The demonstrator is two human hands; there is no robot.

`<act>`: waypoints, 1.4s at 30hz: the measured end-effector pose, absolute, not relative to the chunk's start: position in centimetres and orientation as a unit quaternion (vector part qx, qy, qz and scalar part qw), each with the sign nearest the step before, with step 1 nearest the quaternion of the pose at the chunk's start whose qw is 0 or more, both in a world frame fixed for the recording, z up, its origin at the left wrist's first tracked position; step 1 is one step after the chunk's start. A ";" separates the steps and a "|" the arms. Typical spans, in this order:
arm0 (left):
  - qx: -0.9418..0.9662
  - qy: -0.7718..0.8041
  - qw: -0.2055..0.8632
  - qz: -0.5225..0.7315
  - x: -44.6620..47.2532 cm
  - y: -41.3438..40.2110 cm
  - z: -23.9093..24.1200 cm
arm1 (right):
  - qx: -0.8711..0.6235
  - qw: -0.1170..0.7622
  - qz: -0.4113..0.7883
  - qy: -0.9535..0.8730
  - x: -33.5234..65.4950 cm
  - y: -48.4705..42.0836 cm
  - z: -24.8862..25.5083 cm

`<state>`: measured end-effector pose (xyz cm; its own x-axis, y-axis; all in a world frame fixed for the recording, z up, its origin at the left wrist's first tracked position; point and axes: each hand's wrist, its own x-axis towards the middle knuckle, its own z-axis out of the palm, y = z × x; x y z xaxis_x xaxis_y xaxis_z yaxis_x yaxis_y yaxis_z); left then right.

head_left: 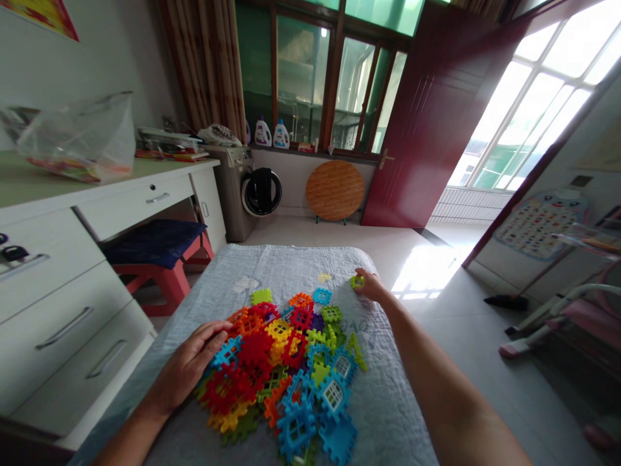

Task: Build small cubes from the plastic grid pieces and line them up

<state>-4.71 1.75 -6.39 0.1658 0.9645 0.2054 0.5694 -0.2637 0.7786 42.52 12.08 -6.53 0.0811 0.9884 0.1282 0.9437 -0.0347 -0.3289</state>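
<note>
Tile heap (pixel 255 349) | left hand (pixel 194 356) at edge | right hand (pixel 371 286) gripping green tile (pixel 356 282)

The tiles (pixel 255 349) look smooth plastic, the cover (pixel 388 395) quilted matt cloth.

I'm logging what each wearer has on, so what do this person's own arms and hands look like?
The left hand and right hand are ungloved. The left forearm and right forearm show no sleeve, watch, bracelet or cable. Small rings are hard to rule out.
</note>
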 end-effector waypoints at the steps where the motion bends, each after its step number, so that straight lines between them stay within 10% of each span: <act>1: 0.710 0.539 0.278 0.357 -4.7 1.7 -6.3 | -0.708 0.165 0.070 -0.683 42.6 12.2 -6.4; 42: 0.707 0.540 0.281 0.360 -4.3 1.4 -5.7 | -0.784 0.241 0.021 -0.571 39.3 7.5 -8.7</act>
<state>-4.32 1.39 -5.68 0.1576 0.9658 0.2057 0.5622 -0.2590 0.7854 39.31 7.54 -8.68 0.3464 0.9062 0.2423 0.8857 -0.2309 -0.4028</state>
